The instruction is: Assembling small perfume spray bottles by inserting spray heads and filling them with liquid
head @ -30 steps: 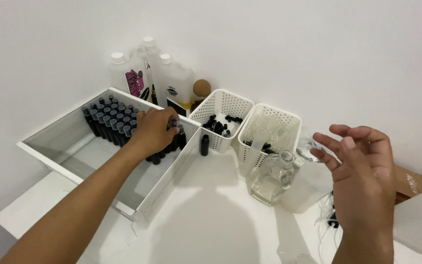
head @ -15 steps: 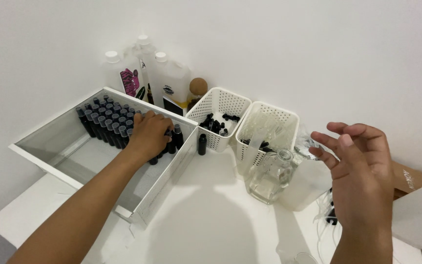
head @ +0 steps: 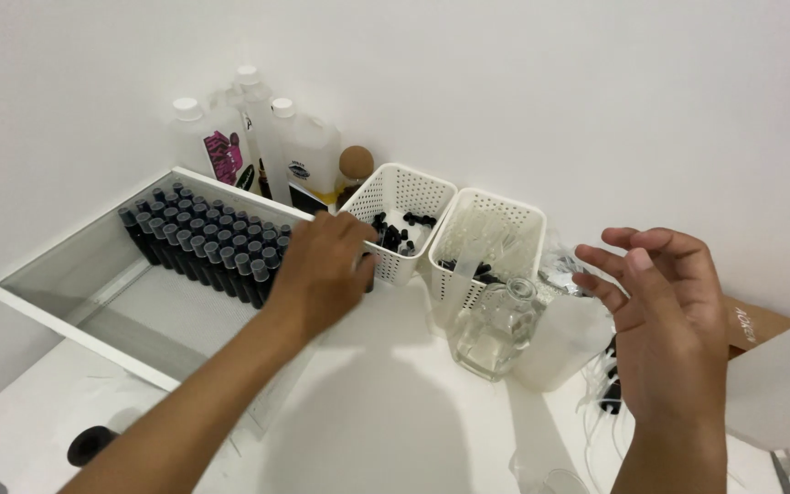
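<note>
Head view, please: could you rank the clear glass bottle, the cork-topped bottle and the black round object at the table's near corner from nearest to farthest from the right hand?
From the right hand:
1. Clear glass bottle, just to its left, in front of the white baskets.
2. Cork-topped bottle, farther left, against the wall.
3. Black round object, far left, at the table's near corner.

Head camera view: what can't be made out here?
- Left hand: its fingertips are hidden behind its own back, so whether it grips one of the small black-capped vials in the white rectangular tray is unclear.
- Round black object at the table's near edge: too small to identify.
- Brown cardboard box: mostly covered by the right hand and a white sheet.
</note>
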